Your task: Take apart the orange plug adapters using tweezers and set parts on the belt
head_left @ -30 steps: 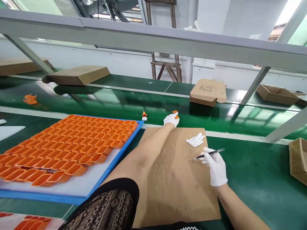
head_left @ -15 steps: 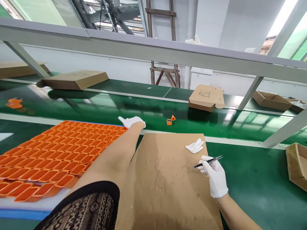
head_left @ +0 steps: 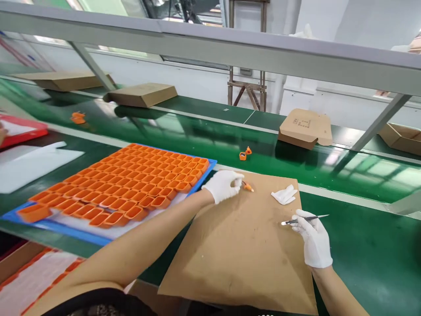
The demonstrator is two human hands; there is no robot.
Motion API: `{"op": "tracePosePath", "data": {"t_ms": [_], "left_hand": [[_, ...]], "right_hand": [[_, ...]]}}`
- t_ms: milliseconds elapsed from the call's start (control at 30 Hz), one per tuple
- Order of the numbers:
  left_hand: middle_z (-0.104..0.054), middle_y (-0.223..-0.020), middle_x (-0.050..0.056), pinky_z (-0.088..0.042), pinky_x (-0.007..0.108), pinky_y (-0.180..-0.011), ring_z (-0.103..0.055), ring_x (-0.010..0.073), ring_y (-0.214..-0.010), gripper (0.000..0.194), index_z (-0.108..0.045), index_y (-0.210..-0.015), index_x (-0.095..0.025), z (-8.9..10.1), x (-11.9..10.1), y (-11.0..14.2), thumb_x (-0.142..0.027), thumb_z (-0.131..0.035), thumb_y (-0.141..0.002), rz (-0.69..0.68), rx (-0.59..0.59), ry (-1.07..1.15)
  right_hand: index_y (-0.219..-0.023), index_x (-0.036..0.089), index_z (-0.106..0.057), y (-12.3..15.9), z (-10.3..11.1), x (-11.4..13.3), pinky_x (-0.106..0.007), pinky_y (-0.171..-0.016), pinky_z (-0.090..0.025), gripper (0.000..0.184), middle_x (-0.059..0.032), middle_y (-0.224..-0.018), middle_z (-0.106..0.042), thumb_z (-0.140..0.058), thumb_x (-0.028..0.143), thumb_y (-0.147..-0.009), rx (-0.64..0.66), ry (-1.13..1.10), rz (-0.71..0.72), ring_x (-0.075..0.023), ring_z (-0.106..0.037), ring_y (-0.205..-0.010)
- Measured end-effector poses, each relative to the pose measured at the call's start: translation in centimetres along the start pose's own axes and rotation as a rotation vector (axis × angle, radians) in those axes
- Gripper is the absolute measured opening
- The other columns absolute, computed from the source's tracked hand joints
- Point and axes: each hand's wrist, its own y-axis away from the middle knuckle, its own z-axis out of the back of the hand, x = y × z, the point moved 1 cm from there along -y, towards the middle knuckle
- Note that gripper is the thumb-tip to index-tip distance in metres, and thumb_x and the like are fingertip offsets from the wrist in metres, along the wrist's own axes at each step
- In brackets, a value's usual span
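Observation:
My left hand (head_left: 225,185), in a white glove, is over the far left part of a brown cardboard sheet (head_left: 243,245). Its thumb and fingers pinch the thin dark end of a small orange part (head_left: 248,188) with a pale tip. What the part is I cannot make out. My gloved right hand (head_left: 314,240) grips tweezers (head_left: 307,219) near the sheet's right edge, their slender point to the right. Between the hands and farther back lies a crumpled white cloth piece (head_left: 285,194), perhaps a glove. Left of my left hand, rows of orange cups (head_left: 131,184) fill a blue-edged tray (head_left: 212,166).
A small orange piece with a cap (head_left: 243,156) stands on the green belt (head_left: 204,147) behind the sheet. Cardboard boxes (head_left: 305,127) sit along the far side. A grey rail (head_left: 210,41) crosses above. At far left, part of another person's hand (head_left: 2,133) shows by a red tray.
My left hand has come from the belt edge to the cardboard, and a small orange part now shows at its fingers. My right hand still holds the tweezers. The view has swung left.

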Motion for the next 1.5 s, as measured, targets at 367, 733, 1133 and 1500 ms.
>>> {"op": "tracePosePath", "data": {"t_ms": [367, 733, 1133, 1500], "left_hand": [[-0.068, -0.121, 0.019, -0.041, 0.056, -0.103, -0.055, 0.041, -0.12, 0.037, -0.075, -0.107, -0.016, 4.3, 2.7, 9.6, -0.039, -0.056, -0.086, 0.347, -0.283, -0.331], [-0.068, -0.12, 0.01, -0.034, 0.055, -0.113, -0.051, 0.0393, -0.129, 0.015, -0.063, -0.064, -0.017, 6.0, 0.9, 11.7, -0.028, -0.071, -0.07, 0.437, -0.572, 0.266], [-0.064, -0.092, 0.009, -0.051, 0.028, -0.057, -0.062, 0.0232, -0.085, 0.009, -0.064, -0.07, -0.017, 4.0, -3.3, 14.5, -0.023, -0.07, -0.067, 0.48, -0.234, 1.69], [-0.048, -0.065, -0.002, -0.035, 0.018, -0.046, -0.046, 0.0093, -0.057, 0.025, -0.047, -0.062, -0.018, -2.4, -9.1, 9.5, -0.011, -0.069, -0.053, 0.446, 0.133, 1.644]], "right_hand": [[-0.091, 0.02, -0.073, 0.4, -0.7, 0.1, -0.038, -0.079, -0.056, 0.033, -0.0039, -0.087, -0.074, -0.084, 0.041, -0.069, 0.015, -0.05, 0.08, -0.0205, -0.071, -0.082], [-0.111, 0.022, -0.073, 1.5, -7.0, 1.3, -0.033, -0.073, -0.058, 0.027, -0.0068, -0.115, -0.075, -0.063, 0.031, -0.087, 0.418, 0.77, 0.281, -0.0204, -0.07, -0.091], [-0.078, 0.027, -0.079, -2.3, -14.2, -0.7, -0.035, -0.072, -0.053, 0.016, -0.0018, -0.076, -0.077, -0.071, 0.014, -0.074, 0.512, 1.172, 0.33, -0.0233, -0.071, -0.072], [-0.102, 0.02, -0.077, 3.4, -7.0, 1.1, -0.032, -0.06, -0.061, 0.028, -0.0055, -0.098, -0.079, -0.064, 0.036, -0.082, 0.075, 0.663, 0.334, -0.022, -0.073, -0.078]]}}
